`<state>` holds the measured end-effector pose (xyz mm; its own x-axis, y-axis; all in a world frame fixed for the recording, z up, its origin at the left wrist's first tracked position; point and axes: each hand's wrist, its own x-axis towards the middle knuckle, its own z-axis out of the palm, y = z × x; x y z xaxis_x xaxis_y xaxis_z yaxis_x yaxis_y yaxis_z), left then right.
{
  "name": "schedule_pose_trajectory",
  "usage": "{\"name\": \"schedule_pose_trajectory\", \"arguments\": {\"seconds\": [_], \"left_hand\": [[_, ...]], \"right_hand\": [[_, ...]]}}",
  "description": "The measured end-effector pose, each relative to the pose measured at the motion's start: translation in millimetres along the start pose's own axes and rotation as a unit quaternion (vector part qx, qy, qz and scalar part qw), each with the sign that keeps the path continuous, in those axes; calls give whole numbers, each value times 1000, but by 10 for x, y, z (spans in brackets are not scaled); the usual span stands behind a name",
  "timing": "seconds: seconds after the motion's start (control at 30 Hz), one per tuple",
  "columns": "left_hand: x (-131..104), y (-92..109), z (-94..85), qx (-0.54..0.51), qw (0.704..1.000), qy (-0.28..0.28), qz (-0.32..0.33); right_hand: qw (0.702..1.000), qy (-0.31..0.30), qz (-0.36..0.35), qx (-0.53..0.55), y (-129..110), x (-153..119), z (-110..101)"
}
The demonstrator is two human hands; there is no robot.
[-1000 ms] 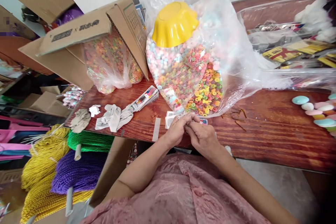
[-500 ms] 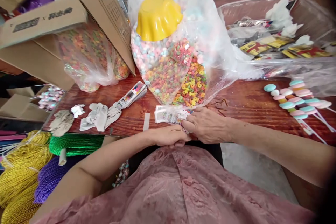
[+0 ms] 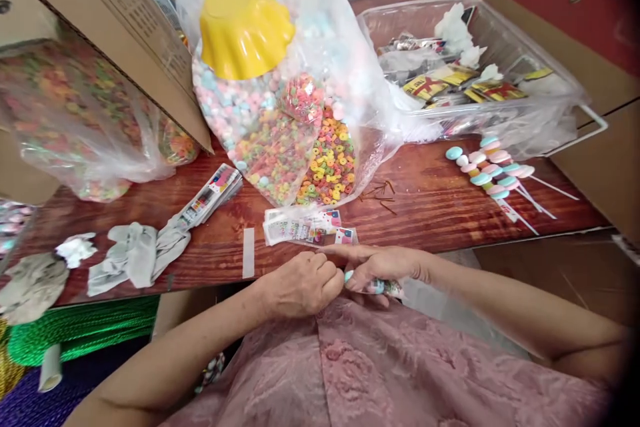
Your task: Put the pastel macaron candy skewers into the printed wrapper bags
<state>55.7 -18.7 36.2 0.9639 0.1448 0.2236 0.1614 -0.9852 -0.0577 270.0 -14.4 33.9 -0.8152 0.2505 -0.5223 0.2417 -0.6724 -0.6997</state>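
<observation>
My left hand (image 3: 305, 283) is closed in a fist near my lap, touching the end of a wrapped candy skewer (image 3: 376, 287); what its fingers hold is hidden. My right hand (image 3: 383, 270) is wrapped round that skewer, whose pale blue and pink pieces show between the fingers. Just beyond both hands, printed clear wrappers (image 3: 310, 227) lie spread on the reddish wooden table (image 3: 425, 193). A clear bag of ring-shaped and round candies (image 3: 330, 160) stands behind them, with an upturned yellow bowl (image 3: 245, 30) on top.
Finished-looking candy skewers (image 3: 493, 170) lie at the right, before a clear plastic bin (image 3: 450, 103) of packets. At the left are a cardboard box (image 3: 145, 33), stacked wrappers (image 3: 210, 197), grey gloves (image 3: 135, 257), a white strip (image 3: 249, 252) and green cord (image 3: 85, 330).
The view has shifted right. My right hand has moved from the wrappers down to my lap and now grips the wrapped skewer. The loose wrappers are more fully exposed.
</observation>
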Motion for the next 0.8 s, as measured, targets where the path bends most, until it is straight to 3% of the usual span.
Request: {"name": "schedule_pose_trajectory", "arguments": {"seconds": [0.07,0.13,0.17,0.2,0.23,0.27,0.3,0.33,0.4,0.43,0.47,0.5,0.57,0.63,0.7,0.8], "left_hand": [[-39,6,3,-7,999,50,-3],[-78,7,31,-39,993,93,-54],[-99,6,54,-72,986,111,-100],[-119,5,81,-123,971,127,-162],[-135,3,110,-191,942,140,-239],[-144,2,139,-274,892,155,-324],[-143,0,164,-364,819,176,-408],[-128,-3,183,-451,725,200,-481],[-64,-13,204,-585,528,238,-568],[-20,-23,208,-630,451,250,-581],[25,-36,210,-663,395,255,-583],[65,-52,212,-685,361,257,-578],[113,-84,221,-704,329,268,-569],[110,-105,236,-697,321,290,-572],[73,-109,250,-676,319,313,-585],[32,-96,267,-653,322,321,-606]], "right_hand": [[999,34,-39,5,79,28,14],[984,120,-116,-60,125,6,-52],[958,198,-167,-127,145,-28,-114],[906,301,-214,-206,169,-75,-192],[829,413,-245,-287,198,-130,-281],[736,517,-253,-358,235,-185,-374],[645,602,-235,-408,279,-233,-468],[581,654,-198,-442,326,-267,-556],[509,697,-125,-490,416,-281,-704],[492,697,-98,-512,451,-264,-761],[479,691,-82,-536,477,-238,-805],[469,681,-73,-558,494,-209,-840],[461,656,-75,-593,508,-171,-885],[470,640,-95,-600,513,-181,-896],[505,637,-144,-564,522,-228,-853],[597,639,-269,-403,516,-264,-650]]}}
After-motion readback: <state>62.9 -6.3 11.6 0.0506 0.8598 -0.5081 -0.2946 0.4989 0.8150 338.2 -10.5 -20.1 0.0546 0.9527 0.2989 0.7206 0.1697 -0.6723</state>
